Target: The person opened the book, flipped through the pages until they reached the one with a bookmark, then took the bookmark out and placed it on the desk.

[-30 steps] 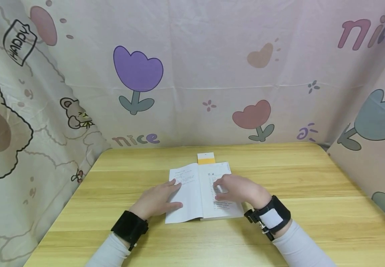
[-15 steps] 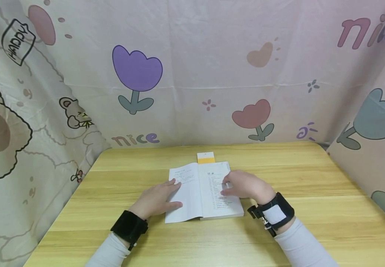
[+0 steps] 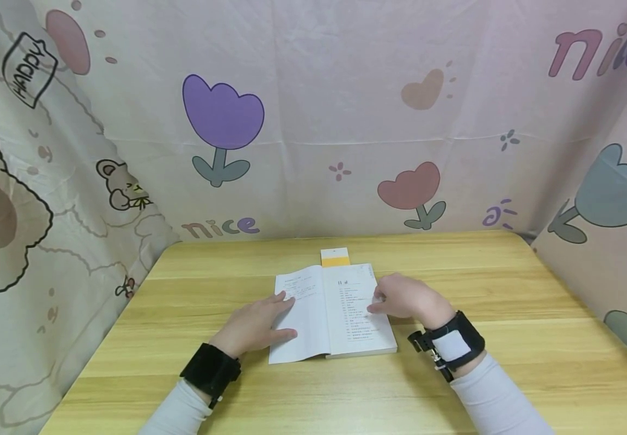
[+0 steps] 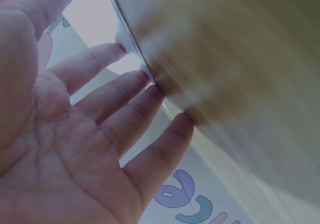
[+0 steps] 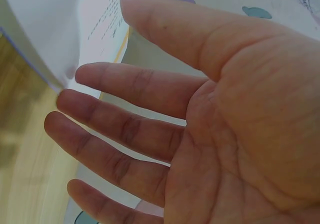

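Observation:
An open book [image 3: 352, 326] lies on the wooden table, its right page headed by a title over a printed list, its left page [image 3: 305, 329] carrying a few lines near the top. My left hand [image 3: 253, 325] rests with spread fingers on the left page's outer edge; the left wrist view shows the fingertips [image 4: 185, 121] along that edge and the table. My right hand [image 3: 408, 299] is at the right page's outer edge, thumb and fingertips over the margin. In the right wrist view its fingers [image 5: 135, 129] are extended and apart, holding nothing, beside the page edge.
A white and yellow card [image 3: 335, 257] sticks out past the book's top edge. Wooden tabletop [image 3: 210, 278] surrounds the book. A printed cloth [image 3: 313, 109] with flowers and lettering hangs behind the table and at both sides.
My right hand has slid right across the right page, from over the printed list to its outer edge. My left hand and the book have stayed put.

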The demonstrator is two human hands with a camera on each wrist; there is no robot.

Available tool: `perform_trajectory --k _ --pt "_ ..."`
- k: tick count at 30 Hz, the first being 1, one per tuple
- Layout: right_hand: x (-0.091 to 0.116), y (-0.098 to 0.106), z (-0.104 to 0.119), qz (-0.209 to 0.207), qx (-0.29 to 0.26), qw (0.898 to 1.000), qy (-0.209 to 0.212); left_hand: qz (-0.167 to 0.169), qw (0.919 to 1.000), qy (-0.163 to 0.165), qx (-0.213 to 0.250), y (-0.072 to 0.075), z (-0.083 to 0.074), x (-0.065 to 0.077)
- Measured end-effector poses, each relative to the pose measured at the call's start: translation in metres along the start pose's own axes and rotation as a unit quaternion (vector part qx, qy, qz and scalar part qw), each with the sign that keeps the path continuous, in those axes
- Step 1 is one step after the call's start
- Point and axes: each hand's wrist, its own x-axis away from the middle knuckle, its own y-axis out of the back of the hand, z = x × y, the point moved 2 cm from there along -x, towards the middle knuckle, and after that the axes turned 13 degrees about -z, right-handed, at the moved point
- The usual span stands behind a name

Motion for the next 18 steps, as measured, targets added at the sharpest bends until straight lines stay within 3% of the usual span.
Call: perform_trajectory --k 18 --pt "-0.001 -0.003 -0.015 0.015 0.002 0.999 -0.032 0.001 1.0000 0.002 0.003 -0.001 0.001 0.001"
